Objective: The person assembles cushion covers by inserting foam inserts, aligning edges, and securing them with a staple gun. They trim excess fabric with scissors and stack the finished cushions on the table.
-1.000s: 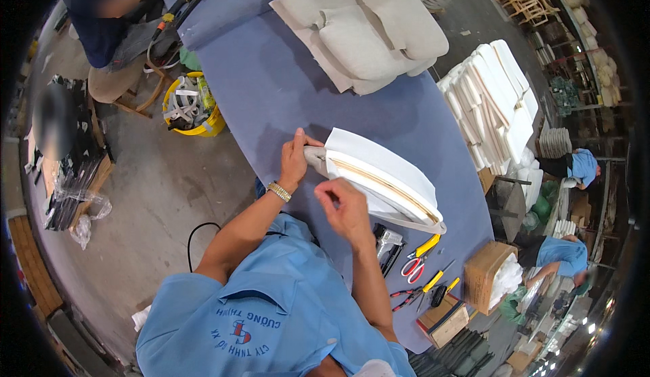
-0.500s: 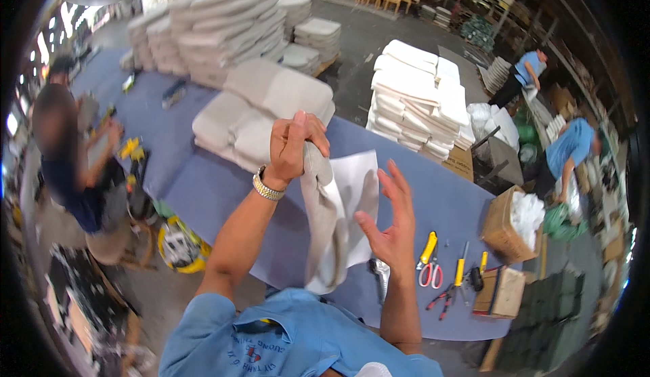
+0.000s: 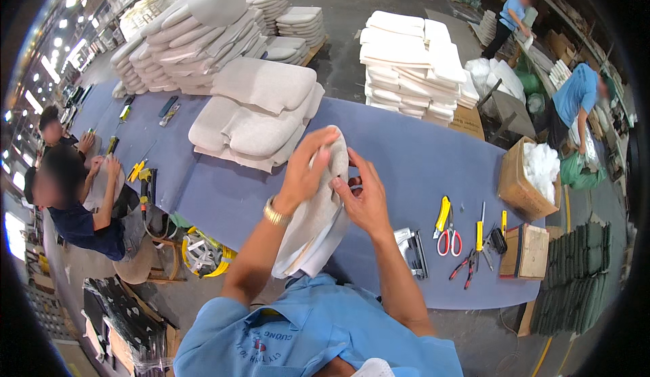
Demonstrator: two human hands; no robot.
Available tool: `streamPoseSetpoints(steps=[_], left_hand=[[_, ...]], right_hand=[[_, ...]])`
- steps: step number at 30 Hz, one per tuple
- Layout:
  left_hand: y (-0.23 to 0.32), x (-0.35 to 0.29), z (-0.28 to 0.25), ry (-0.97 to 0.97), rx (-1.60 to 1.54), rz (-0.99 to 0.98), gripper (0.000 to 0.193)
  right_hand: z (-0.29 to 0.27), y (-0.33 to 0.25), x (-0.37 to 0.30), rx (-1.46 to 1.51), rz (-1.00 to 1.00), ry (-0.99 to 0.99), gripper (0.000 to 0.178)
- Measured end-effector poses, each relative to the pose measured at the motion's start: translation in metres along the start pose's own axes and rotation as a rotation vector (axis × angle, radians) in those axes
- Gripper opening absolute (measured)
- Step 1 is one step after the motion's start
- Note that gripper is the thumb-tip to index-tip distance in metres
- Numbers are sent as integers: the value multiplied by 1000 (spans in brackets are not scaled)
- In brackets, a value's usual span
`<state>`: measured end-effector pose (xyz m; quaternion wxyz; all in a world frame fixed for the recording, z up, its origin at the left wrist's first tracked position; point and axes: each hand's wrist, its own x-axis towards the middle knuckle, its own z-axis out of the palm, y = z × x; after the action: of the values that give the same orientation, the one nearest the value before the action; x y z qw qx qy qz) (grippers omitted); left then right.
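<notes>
A beige fabric seat cushion (image 3: 301, 236) stands tilted on edge in front of my chest, with a pale white underside on its right. My left hand (image 3: 308, 174), wearing a gold-toned wristwatch (image 3: 275, 213), grips its upper left side, fingers stretched along the fabric. On the opposite side my right hand (image 3: 363, 197) holds the cushion's edge, thumb against the fabric and fingers bent. Just beyond my hands lies a pile of matching beige cushions (image 3: 254, 119) on the blue-grey table (image 3: 406, 167).
Right of me lie a staple gun (image 3: 412, 254), red-handled scissors (image 3: 449, 243), pliers (image 3: 464, 270) and screwdrivers. A carton (image 3: 521, 191) of white stuffing stands beyond. White cushions (image 3: 413, 65) are stacked past the table. Seated people work at the left; a yellow-rimmed fan (image 3: 210, 255) is below.
My right hand has gone from open and apart to holding the cushion's edge. My left hand has shifted its grip, and the cushion's white underside is now folded in closer. The view has shifted.
</notes>
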<state>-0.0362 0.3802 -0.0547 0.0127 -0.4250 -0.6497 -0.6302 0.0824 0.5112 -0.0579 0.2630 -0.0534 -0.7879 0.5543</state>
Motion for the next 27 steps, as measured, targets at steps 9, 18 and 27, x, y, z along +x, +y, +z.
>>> streamPoseSetpoints(steps=[9,18,27], left_hand=[[42,-127,-31,-61,440,-212,72],[58,-138,-65,161,422,-162,34],[-19,-153,-49,-271,308,-473,31]], right_hand=[[27,5,7,38,-128,18,62],[37,-37,-7,-18,-117,-71,57],[30,69,-55,-428,-119,-56,42]])
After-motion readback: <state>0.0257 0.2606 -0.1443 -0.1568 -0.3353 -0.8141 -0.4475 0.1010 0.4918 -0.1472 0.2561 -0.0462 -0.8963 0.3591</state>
